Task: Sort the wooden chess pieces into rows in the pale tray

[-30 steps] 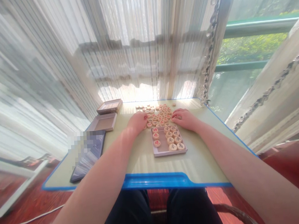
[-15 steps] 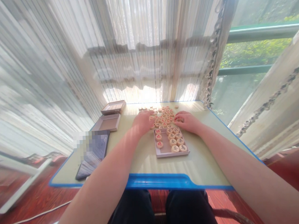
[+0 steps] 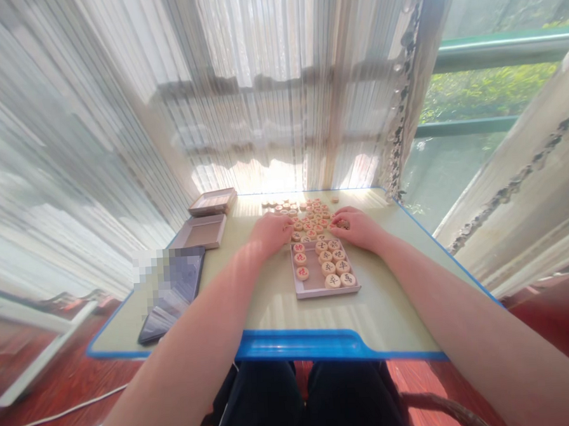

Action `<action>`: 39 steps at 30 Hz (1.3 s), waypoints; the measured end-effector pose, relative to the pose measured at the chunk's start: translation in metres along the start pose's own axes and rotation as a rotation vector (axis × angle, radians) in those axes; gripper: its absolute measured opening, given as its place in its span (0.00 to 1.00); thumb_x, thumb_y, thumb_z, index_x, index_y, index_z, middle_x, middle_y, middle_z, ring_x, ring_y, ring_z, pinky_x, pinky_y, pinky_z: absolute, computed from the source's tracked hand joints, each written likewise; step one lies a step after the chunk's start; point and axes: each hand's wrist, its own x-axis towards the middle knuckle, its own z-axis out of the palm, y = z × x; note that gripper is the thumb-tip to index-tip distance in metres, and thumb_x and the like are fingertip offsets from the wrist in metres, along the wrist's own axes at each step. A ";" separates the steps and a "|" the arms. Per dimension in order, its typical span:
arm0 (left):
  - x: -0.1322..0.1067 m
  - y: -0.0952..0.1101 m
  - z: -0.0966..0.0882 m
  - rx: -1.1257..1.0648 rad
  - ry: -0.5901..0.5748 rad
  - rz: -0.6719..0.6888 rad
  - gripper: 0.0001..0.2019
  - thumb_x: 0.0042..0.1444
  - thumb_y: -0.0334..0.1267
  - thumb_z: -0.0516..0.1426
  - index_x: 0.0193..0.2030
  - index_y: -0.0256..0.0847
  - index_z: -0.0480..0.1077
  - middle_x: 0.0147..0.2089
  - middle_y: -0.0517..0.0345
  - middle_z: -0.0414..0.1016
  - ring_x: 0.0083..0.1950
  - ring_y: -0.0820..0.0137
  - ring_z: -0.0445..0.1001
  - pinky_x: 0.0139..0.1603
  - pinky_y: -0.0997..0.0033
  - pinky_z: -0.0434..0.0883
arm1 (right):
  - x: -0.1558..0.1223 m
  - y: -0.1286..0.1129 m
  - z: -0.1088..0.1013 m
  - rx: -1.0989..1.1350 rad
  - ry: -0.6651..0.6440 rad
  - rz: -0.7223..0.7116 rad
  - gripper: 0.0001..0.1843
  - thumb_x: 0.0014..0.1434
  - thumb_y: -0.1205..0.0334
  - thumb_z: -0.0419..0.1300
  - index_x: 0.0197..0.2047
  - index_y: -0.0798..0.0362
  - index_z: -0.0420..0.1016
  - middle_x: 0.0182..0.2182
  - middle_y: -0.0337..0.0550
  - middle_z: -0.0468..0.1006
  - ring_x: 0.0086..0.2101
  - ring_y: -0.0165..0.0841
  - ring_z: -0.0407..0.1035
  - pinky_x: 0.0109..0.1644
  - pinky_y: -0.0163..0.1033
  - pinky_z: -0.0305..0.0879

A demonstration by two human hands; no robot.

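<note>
Round wooden chess pieces with red and black characters lie in a loose pile (image 3: 308,217) at the far middle of the table. Several more sit in rows inside a shallow grey tray (image 3: 312,290) in front of the pile. My left hand (image 3: 270,231) rests palm down at the pile's left edge, fingers curled over the pieces. My right hand (image 3: 356,227) lies at the pile's right edge, its fingertips pinched on a chess piece (image 3: 343,223).
The table (image 3: 280,315) is pale green with a blue rim. Two open grey box halves (image 3: 200,231) (image 3: 212,202) stand at the far left. A dark tablet-like slab (image 3: 174,289) lies at the near left. Sheer curtains hang close behind.
Both hands stay at the pile; the left hand has shifted slightly right into the pieces. The camera view has wobbled a little.
</note>
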 end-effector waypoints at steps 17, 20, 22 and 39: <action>-0.003 0.018 -0.012 -0.473 0.129 -0.113 0.22 0.54 0.53 0.50 0.32 0.37 0.76 0.24 0.59 0.71 0.27 0.73 0.66 0.29 0.74 0.63 | -0.008 -0.037 -0.010 0.145 0.314 -0.223 0.10 0.52 0.55 0.61 0.36 0.51 0.75 0.43 0.47 0.72 0.45 0.37 0.68 0.52 0.45 0.65; -0.006 0.024 -0.021 -0.720 0.034 -0.170 0.23 0.51 0.56 0.53 0.32 0.37 0.76 0.18 0.61 0.66 0.20 0.77 0.60 0.21 0.76 0.57 | -0.014 -0.052 -0.014 0.130 0.336 -0.327 0.09 0.53 0.57 0.61 0.37 0.50 0.75 0.43 0.47 0.73 0.47 0.38 0.67 0.53 0.46 0.64; -0.008 0.027 -0.026 -0.829 -0.066 -0.185 0.22 0.48 0.56 0.55 0.32 0.37 0.76 0.16 0.63 0.61 0.18 0.79 0.56 0.19 0.76 0.54 | -0.017 -0.057 -0.014 0.121 0.332 -0.374 0.09 0.53 0.57 0.60 0.39 0.48 0.74 0.43 0.46 0.73 0.47 0.39 0.66 0.53 0.47 0.64; -0.009 0.032 -0.030 -0.903 -0.131 -0.192 0.19 0.44 0.52 0.60 0.30 0.35 0.76 0.18 0.62 0.64 0.20 0.80 0.56 0.19 0.76 0.54 | -0.019 -0.057 -0.013 0.113 0.323 -0.419 0.10 0.55 0.57 0.58 0.41 0.47 0.72 0.43 0.45 0.72 0.48 0.39 0.65 0.53 0.46 0.65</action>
